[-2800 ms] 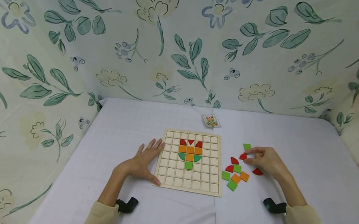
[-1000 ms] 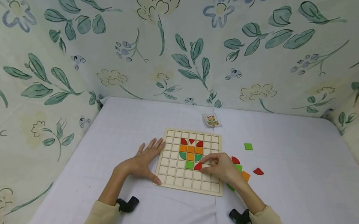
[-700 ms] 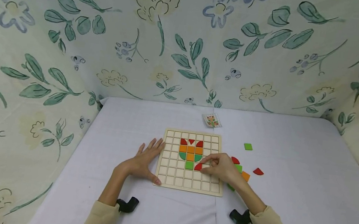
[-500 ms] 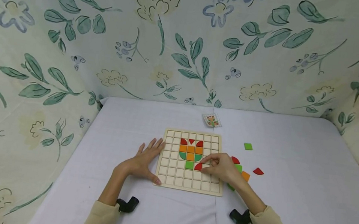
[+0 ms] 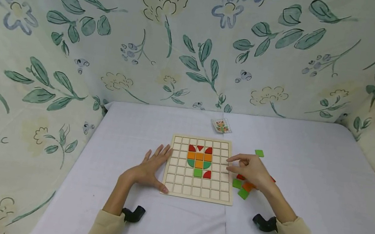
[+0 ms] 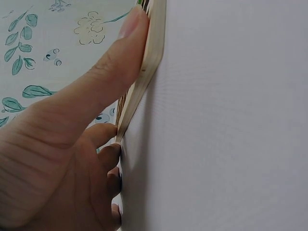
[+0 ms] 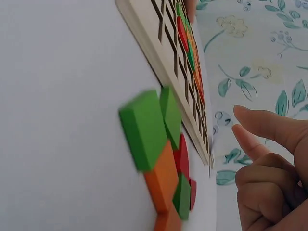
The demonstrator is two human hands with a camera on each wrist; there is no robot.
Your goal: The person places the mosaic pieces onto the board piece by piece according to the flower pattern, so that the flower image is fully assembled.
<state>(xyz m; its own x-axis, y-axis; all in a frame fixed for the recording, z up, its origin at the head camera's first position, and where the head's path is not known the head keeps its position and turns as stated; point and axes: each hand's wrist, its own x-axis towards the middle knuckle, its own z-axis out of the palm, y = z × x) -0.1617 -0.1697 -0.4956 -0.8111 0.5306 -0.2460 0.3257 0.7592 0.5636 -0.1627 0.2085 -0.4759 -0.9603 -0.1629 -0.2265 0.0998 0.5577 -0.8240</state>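
My left hand (image 5: pixel 144 171) rests against the left side of a wooden grid board (image 5: pixel 178 189), fingers spread along the edge and thumb on the near left corner. In the left wrist view, the thumb (image 6: pixel 127 53) lies on the board's rim. A tulip-like pattern of red, orange and green tiles fills cells mid-board. One red quarter-round tile (image 5: pixel 207 174) lies in the cell right of the green stem square (image 5: pixel 197 172). My right hand (image 5: pixel 253 170) hovers past the board's right edge, over the loose tiles. Its thumb and forefinger stand apart, holding nothing; the other fingers are curled.
Several loose tiles lie right of the board, among them a green square (image 5: pixel 243 194) and an orange square (image 7: pixel 162 179); my right hand partly hides them. Farther back lies another green square (image 5: pixel 259 153). A small patterned card (image 5: pixel 222 126) lies behind the board.
My right hand has brought a red quarter-round tile from the loose ones into a board cell, let go of it, and moved back right and away. The left hand stays put.
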